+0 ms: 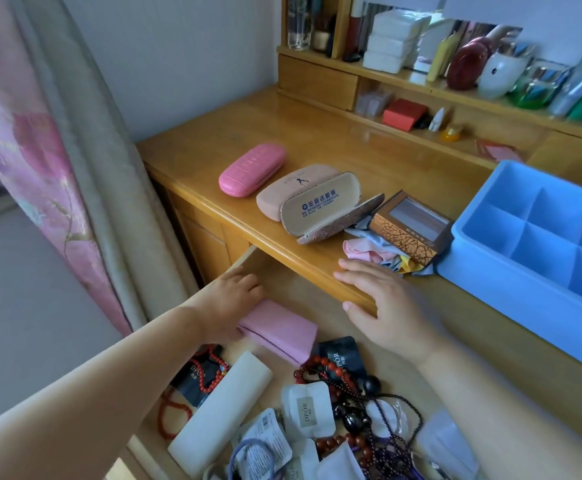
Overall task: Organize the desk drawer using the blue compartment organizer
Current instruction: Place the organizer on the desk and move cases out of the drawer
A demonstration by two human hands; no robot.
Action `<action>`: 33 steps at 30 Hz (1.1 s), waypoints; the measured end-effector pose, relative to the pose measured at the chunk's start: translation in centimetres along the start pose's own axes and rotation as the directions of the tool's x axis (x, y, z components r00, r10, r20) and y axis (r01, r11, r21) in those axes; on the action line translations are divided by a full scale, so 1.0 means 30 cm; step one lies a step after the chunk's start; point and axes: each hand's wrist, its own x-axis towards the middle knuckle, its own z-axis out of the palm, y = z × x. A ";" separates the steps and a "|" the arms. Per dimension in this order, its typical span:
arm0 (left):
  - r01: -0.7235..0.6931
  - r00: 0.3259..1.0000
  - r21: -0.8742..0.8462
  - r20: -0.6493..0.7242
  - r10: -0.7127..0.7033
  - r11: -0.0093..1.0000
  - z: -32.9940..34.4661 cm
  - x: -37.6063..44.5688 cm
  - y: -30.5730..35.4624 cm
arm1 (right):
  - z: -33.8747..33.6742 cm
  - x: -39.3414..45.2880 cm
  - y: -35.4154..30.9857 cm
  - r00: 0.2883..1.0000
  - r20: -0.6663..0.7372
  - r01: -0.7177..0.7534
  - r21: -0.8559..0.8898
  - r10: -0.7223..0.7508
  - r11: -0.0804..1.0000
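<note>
The open drawer (279,282) holds a pink case (282,332), a white case (220,410), bead strings (338,375) and several sachets (308,410). My left hand (230,303) reaches into the drawer's back left and grips the left end of the pink case. My right hand (386,303) rests with straight fingers on the front edge of the desktop (317,268), holding nothing. The blue compartment organizer (542,237) stands empty on the desktop at the right.
On the desktop lie a pink glasses case (251,169), a peach case (293,192), an open beige case (320,209), a brown box (409,226) and crumpled cloths (372,252). Shelves with bottles and boxes line the back. A curtain (40,150) hangs at the left.
</note>
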 end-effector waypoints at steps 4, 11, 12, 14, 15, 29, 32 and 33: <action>-0.069 0.949 -0.315 -0.314 -0.035 0.947 -0.090 -0.148 -0.041 | 0.006 0.000 0.007 1.000 0.004 0.017 0.004 -0.017 1.000; 0.116 0.693 -0.825 -0.332 -0.640 0.553 -0.294 -0.106 -0.127 | 0.008 0.006 0.008 0.999 -0.026 0.021 0.007 -0.021 1.000; 0.158 0.632 -0.860 -0.290 -0.718 0.485 -0.316 -0.044 -0.148 | 0.007 0.005 0.009 1.000 -0.019 0.023 0.003 -0.023 1.000; 0.244 0.550 -0.866 -0.248 -0.798 0.437 -0.347 0.086 -0.180 | 0.005 0.003 0.010 1.000 -0.009 0.028 -0.006 -0.028 1.000; 0.279 0.534 -0.850 -0.250 -0.808 0.447 -0.355 0.148 -0.189 | 0.003 0.002 0.009 1.000 -0.006 0.030 -0.014 -0.030 0.999; 0.363 0.603 -0.809 -0.174 -0.779 0.462 -0.159 -0.102 0.112 | -0.009 -0.029 -0.036 0.998 0.043 0.049 -0.126 -0.044 0.991; 0.578 0.779 -0.565 0.165 -0.606 0.589 -0.025 -0.234 0.295 | 0.030 -0.155 -0.098 0.996 0.010 0.089 -0.222 -0.089 0.971; 0.615 0.777 -0.490 0.244 -0.581 0.617 0.009 -0.262 0.337 | 0.051 -0.215 -0.116 0.994 0.020 0.105 -0.214 -0.103 0.971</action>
